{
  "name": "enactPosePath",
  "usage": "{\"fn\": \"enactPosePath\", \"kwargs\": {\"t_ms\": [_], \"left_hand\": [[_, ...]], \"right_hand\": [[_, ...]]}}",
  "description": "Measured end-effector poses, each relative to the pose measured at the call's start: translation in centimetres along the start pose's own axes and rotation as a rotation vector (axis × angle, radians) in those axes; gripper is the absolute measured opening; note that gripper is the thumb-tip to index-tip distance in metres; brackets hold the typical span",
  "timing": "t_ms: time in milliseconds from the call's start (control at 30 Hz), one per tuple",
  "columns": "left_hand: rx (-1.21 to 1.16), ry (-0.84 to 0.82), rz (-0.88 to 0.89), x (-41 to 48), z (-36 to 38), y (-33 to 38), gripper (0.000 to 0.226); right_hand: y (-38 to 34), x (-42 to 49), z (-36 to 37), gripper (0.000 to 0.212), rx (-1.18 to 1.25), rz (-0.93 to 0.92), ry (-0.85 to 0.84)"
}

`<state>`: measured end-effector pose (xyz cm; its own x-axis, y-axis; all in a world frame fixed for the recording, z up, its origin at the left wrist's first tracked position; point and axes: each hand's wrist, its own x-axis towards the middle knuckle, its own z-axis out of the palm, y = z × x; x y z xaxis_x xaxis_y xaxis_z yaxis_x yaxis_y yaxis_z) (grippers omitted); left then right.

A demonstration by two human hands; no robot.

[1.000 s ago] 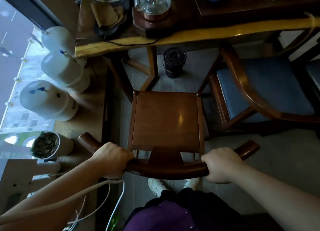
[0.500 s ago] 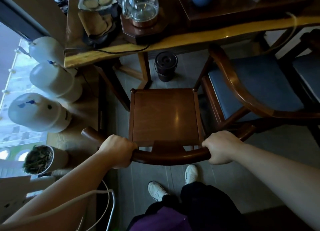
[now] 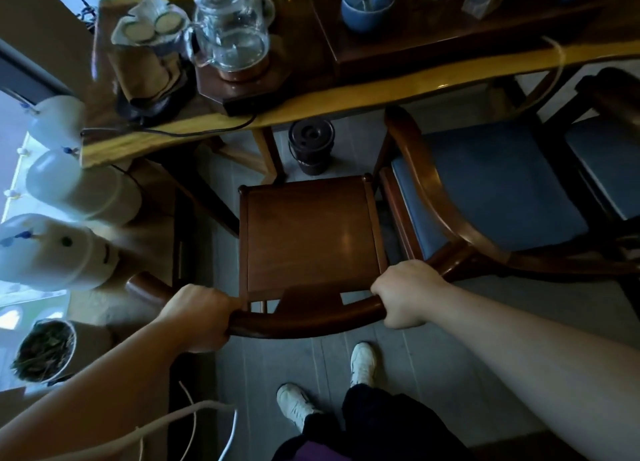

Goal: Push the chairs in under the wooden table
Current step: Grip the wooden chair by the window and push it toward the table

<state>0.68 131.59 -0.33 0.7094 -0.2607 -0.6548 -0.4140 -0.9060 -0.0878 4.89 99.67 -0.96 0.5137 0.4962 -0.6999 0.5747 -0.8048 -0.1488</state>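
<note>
Hands: two. The left hand (image 3: 199, 318) and the right hand (image 3: 407, 292) each have fingers curled tight around the curved back rail of the wooden chair (image 3: 308, 235).
Wooden chair: one, bare seat, standing on the floor with its front edge just short of the bench (image 3: 363, 93) edge.
Cushioned chairs: two with blue seats, the nearer one (image 3: 485, 190) just beside the wooden chair's right side, another (image 3: 606, 163) further right.
Bench top: one glass teapot (image 3: 230, 35), one blue bowl (image 3: 367, 14).
Under bench: one dark canister (image 3: 311, 145).
Left ledge: three white tanks (image 3: 79, 189).
Shoes: two, white (image 3: 362, 363).
</note>
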Motion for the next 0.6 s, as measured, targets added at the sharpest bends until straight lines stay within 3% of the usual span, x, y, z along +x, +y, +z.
{"fn": "enactPosePath", "kwargs": {"t_ms": [600], "left_hand": [[-0.099,-0.001,-0.017,2.0,-0.8,2.2,0.007]], "right_hand": [[4.7,0.5,-1.4,0.006,-0.094,-0.031,-0.014]]}}
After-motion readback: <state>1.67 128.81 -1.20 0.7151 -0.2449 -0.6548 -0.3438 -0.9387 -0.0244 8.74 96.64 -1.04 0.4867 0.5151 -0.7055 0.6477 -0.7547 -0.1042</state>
